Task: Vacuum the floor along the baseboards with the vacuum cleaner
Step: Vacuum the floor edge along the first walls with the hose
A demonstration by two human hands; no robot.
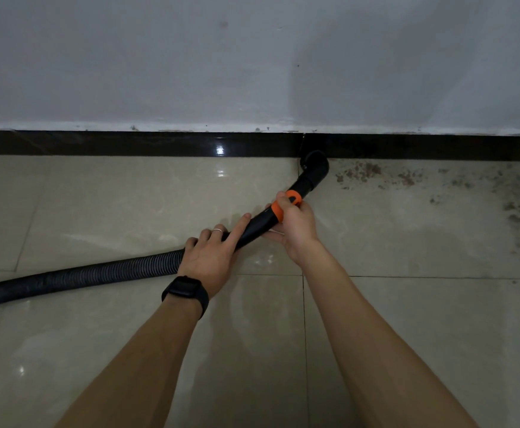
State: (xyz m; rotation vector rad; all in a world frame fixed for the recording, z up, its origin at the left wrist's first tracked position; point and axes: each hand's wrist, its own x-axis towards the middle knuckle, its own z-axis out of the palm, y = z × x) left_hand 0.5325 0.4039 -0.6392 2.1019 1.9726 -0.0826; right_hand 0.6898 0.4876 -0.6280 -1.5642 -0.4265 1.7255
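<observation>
A black ribbed vacuum hose (91, 274) runs in from the left edge to a smooth black handle with an orange collar (278, 211). Its black nozzle (314, 168) is bent down against the dark baseboard (147, 143) where the floor meets it. My left hand (212, 257) grips the handle where the ribbed part ends, index finger stretched along the tube. My right hand (295, 223) grips the tube at the orange collar, thumb on top.
Brown dirt specks (376, 176) lie on the beige tiled floor (129, 211) to the right of the nozzle, spreading toward the right edge. A pale wall (252, 63) rises above the baseboard. A black watch sits on my left wrist.
</observation>
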